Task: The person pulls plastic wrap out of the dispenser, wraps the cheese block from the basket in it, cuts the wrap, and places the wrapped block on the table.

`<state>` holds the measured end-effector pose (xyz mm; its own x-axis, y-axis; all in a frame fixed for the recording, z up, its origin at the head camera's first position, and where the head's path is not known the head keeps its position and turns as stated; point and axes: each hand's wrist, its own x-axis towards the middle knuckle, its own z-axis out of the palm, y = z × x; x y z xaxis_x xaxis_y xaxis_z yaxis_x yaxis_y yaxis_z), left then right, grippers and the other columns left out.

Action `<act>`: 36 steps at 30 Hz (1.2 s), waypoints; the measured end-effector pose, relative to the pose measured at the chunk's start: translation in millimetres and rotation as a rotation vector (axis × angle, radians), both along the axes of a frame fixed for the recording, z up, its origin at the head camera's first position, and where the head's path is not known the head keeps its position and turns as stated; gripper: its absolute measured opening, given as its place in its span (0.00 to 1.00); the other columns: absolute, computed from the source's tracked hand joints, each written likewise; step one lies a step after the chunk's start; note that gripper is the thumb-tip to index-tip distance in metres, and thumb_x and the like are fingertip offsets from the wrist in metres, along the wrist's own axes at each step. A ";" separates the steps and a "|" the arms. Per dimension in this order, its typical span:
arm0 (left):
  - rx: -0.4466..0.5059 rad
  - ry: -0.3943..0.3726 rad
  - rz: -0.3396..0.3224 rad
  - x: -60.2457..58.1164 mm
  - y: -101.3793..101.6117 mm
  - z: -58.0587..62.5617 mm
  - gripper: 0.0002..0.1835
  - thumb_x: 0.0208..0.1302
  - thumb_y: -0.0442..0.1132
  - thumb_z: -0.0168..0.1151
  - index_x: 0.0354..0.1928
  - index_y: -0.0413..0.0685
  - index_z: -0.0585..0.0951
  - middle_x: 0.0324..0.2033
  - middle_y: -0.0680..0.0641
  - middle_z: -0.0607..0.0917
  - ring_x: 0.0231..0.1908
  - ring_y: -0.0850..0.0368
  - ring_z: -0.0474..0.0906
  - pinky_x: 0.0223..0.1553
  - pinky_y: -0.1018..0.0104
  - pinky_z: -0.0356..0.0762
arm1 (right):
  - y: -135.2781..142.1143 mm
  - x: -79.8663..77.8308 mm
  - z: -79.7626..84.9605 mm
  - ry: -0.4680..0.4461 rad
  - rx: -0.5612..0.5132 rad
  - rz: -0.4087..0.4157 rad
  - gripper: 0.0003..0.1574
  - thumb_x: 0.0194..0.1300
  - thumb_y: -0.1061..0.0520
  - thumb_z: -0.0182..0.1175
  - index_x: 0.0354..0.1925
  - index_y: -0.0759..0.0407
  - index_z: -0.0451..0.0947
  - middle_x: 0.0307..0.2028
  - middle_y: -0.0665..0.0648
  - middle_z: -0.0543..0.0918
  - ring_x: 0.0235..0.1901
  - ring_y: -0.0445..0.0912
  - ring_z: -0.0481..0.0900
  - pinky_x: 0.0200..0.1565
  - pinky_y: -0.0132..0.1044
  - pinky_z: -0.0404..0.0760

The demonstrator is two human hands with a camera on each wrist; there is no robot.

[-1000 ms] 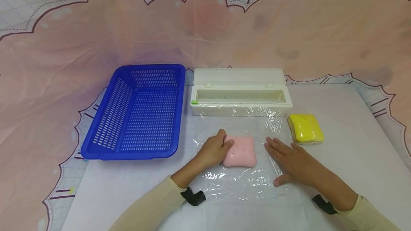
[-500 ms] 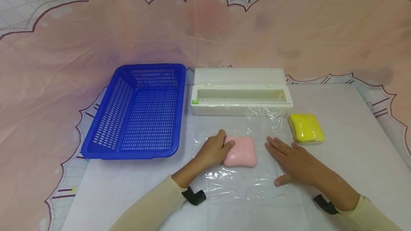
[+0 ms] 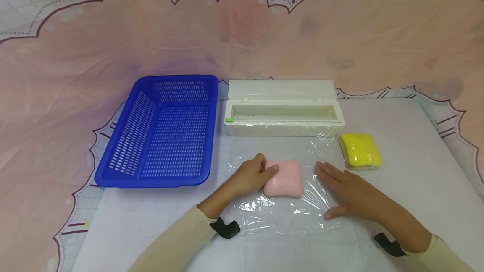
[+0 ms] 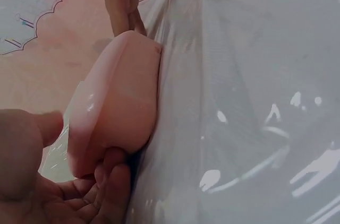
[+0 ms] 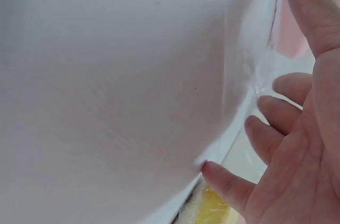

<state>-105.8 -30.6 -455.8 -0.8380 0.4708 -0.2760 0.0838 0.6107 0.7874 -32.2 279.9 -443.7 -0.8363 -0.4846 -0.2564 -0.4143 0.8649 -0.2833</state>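
Note:
A pink soap-like block (image 3: 282, 179) with rounded corners lies on a sheet of clear cling film (image 3: 276, 217) in the middle of the table. Its left edge is held by my left hand (image 3: 253, 175), thumb on top and curled fingertips at the side and underneath, as the left wrist view of the block (image 4: 117, 96) shows. To the right, my right hand (image 3: 349, 190) rests with straight, spread fingers at the film's right side, apart from the block. Film runs back to a white dispenser box (image 3: 283, 129) with its lid raised.
A blue plastic basket (image 3: 153, 181) stands at the left. Near my right hand sits a yellow block (image 3: 361, 150) wrapped in clear film. A green tab (image 3: 229, 119) marks the dispenser's left end. The white table (image 3: 408, 137) meets a patterned cloth (image 3: 181, 45) behind.
My right hand has shifted slightly right, and fresh creases fan across the film toward it. Creases by the dispenser have lessened. My left thumb reaches a little farther over the pink block.

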 end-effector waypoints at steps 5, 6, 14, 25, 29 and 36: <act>-0.005 -0.017 -0.023 -1.7 -1.5 -0.6 0.21 0.69 0.58 0.63 0.41 0.48 0.71 0.24 0.53 0.73 0.25 0.60 0.68 0.27 0.68 0.66 | 2.8 2.3 1.9 0.002 -0.024 -0.004 0.74 0.49 0.17 0.63 0.80 0.53 0.53 0.80 0.57 0.55 0.78 0.59 0.55 0.71 0.57 0.67; -0.005 -0.015 -0.022 -1.8 -1.5 -1.2 0.22 0.69 0.58 0.64 0.41 0.48 0.71 0.24 0.53 0.72 0.25 0.60 0.68 0.27 0.68 0.66 | 3.1 2.7 2.5 0.002 -0.027 -0.004 0.73 0.49 0.17 0.63 0.80 0.52 0.53 0.80 0.57 0.56 0.78 0.59 0.55 0.70 0.56 0.67; -0.001 -0.003 0.035 2.3 -2.7 -2.9 0.20 0.69 0.56 0.65 0.42 0.46 0.75 0.27 0.53 0.78 0.29 0.59 0.73 0.30 0.68 0.71 | 7.8 6.3 3.7 0.088 -0.082 0.012 0.64 0.52 0.20 0.64 0.78 0.47 0.61 0.79 0.51 0.60 0.79 0.54 0.56 0.66 0.52 0.73; -0.088 0.216 -0.161 22.9 -36.9 12.7 0.09 0.68 0.46 0.67 0.36 0.51 0.78 0.25 0.57 0.77 0.28 0.64 0.71 0.31 0.70 0.72 | 13.2 12.1 2.6 0.182 -0.285 0.097 0.28 0.54 0.33 0.74 0.52 0.38 0.87 0.49 0.38 0.88 0.54 0.44 0.85 0.51 0.44 0.86; -0.115 0.296 -0.382 30.1 -57.5 16.7 0.09 0.65 0.44 0.70 0.28 0.56 0.81 0.23 0.59 0.74 0.28 0.67 0.68 0.32 0.73 0.68 | 11.1 13.6 -0.6 0.093 -0.332 0.164 0.21 0.53 0.31 0.74 0.41 0.36 0.88 0.38 0.32 0.84 0.41 0.34 0.80 0.43 0.34 0.82; -0.237 0.319 -0.575 41.5 -86.0 13.5 0.13 0.49 0.58 0.79 0.26 0.67 0.83 0.35 0.63 0.73 0.39 0.67 0.63 0.42 0.70 0.61 | 5.2 13.4 -1.4 -0.052 -0.219 0.181 0.18 0.49 0.26 0.73 0.33 0.28 0.82 0.33 0.27 0.76 0.39 0.30 0.71 0.46 0.40 0.73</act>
<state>-64.3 -116.6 -442.3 -0.5314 0.8213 -0.2074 0.6502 0.5524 0.5217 -18.8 285.2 -445.1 -0.7198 -0.6731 -0.1696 -0.5363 0.6944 -0.4798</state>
